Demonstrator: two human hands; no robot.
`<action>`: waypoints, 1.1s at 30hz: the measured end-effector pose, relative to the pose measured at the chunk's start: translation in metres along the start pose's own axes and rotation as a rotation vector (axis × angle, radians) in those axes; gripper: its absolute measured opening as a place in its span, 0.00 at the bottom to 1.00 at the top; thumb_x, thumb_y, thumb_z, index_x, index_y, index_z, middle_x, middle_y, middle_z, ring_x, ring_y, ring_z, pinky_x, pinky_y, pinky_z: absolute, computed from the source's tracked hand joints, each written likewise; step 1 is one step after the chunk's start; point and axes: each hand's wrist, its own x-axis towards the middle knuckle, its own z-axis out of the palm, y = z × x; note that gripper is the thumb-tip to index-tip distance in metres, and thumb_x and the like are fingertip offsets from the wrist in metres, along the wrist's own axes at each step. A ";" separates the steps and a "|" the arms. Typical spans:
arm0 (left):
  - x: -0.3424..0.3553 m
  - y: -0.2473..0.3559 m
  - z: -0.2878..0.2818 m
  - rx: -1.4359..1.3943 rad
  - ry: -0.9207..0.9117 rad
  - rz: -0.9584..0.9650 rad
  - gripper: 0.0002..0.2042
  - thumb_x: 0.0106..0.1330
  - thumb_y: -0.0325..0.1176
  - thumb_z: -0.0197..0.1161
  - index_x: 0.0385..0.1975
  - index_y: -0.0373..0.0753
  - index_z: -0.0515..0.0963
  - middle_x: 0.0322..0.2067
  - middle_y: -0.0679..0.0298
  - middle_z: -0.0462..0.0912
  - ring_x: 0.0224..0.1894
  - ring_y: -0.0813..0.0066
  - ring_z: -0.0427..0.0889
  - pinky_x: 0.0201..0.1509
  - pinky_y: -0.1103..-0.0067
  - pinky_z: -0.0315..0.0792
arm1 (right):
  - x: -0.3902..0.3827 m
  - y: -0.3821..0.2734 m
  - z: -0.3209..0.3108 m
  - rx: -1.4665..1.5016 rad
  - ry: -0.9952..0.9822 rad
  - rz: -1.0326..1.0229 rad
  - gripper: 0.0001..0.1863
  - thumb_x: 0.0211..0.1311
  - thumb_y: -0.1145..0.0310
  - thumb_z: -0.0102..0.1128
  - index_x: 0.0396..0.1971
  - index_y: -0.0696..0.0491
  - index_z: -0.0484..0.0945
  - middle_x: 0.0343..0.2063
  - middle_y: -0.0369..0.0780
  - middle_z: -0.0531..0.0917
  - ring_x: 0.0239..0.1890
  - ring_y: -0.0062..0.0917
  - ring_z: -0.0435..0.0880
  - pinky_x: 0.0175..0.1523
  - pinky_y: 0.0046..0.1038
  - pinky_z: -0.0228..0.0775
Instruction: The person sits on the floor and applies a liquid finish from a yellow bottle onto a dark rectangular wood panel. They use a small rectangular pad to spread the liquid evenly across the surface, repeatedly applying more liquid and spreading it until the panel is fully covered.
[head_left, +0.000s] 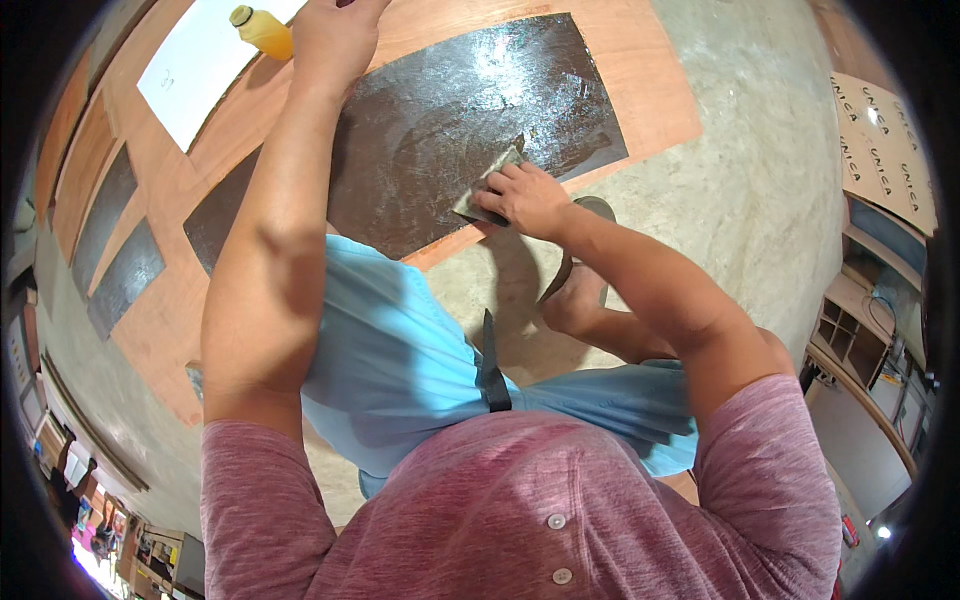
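My right hand [525,200] is closed on a flat, pale scraper [467,203], its edge against a dark brown sheet [410,160]. Glossy wet-looking streaks shine on the far part of that sheet, which lies on reddish plywood [650,75]. My left arm reaches across the sheet's left side. At the top edge of the picture, my left hand [338,45] is partly cut off, so its fingers are mostly out of sight. Beside it, a yellow bottle [265,33] with a dark neck stands on or by a white sheet [195,85].
Smaller dark sheets [128,270] lie on plywood at the left. My sandalled foot [575,290] rests on the concrete floor [745,180] near the plywood's edge. A wooden shelf unit [850,325] and a lettered board [885,150] stand at the right.
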 end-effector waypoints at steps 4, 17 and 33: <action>0.001 0.003 0.001 0.014 0.002 -0.015 0.10 0.64 0.33 0.64 0.39 0.32 0.80 0.32 0.65 0.81 0.36 0.76 0.76 0.44 0.78 0.71 | -0.042 0.065 -0.008 -0.173 -0.046 -0.264 0.18 0.64 0.65 0.50 0.52 0.34 0.79 0.49 0.30 0.76 0.56 0.25 0.73 0.60 0.31 0.67; 0.010 -0.025 -0.004 -0.020 -0.103 -0.079 0.21 0.65 0.45 0.67 0.49 0.36 0.81 0.41 0.66 0.83 0.43 0.80 0.80 0.43 0.81 0.71 | -0.072 0.150 -0.031 -0.158 0.021 0.055 0.20 0.59 0.66 0.59 0.52 0.39 0.80 0.46 0.34 0.78 0.52 0.32 0.75 0.59 0.34 0.71; 0.005 -0.016 0.009 -0.042 -0.151 -0.087 0.21 0.66 0.44 0.66 0.51 0.34 0.80 0.41 0.67 0.81 0.43 0.81 0.77 0.45 0.84 0.70 | -0.133 0.123 0.018 -0.055 0.039 0.247 0.27 0.54 0.78 0.55 0.55 0.41 0.77 0.49 0.37 0.78 0.54 0.38 0.75 0.59 0.37 0.70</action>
